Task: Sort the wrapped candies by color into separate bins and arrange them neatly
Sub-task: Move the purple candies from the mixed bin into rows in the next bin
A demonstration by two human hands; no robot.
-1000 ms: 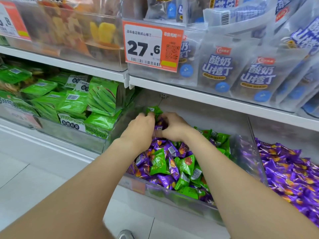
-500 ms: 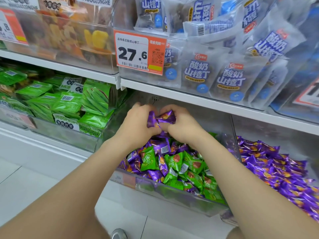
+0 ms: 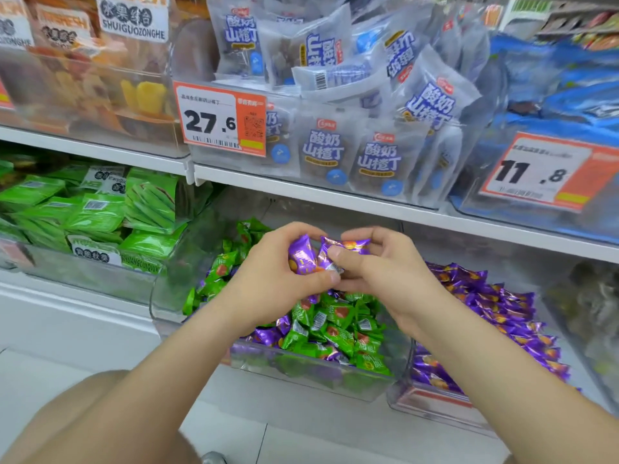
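Wrapped candies [image 3: 335,326], green and purple, lie mixed in a clear bin [image 3: 321,380] at lower centre of the frame, beneath a white shelf [image 3: 335,195] that crosses the picture. Above that shelf, at upper centre, pale hawthorn snack packets [image 3: 378,159] stand behind an orange price tag [image 3: 219,120] reading 27.6; a second tag [image 3: 542,170], at right, reads 11.8. Green packets [image 3: 97,212] crowd centre left. At lower right, just beside the mixed bin, a second clear bin [image 3: 435,408] holds an all-purple pile [image 3: 495,316]. My left hand [image 3: 268,279] and right hand [image 3: 385,272] meet above the mixed heap, at mid-frame. My left fingers curl around a clutch of purple candies [image 3: 303,256]; my right thumb and fingers pinch one more purple piece [image 3: 345,244], which touches the clutch.
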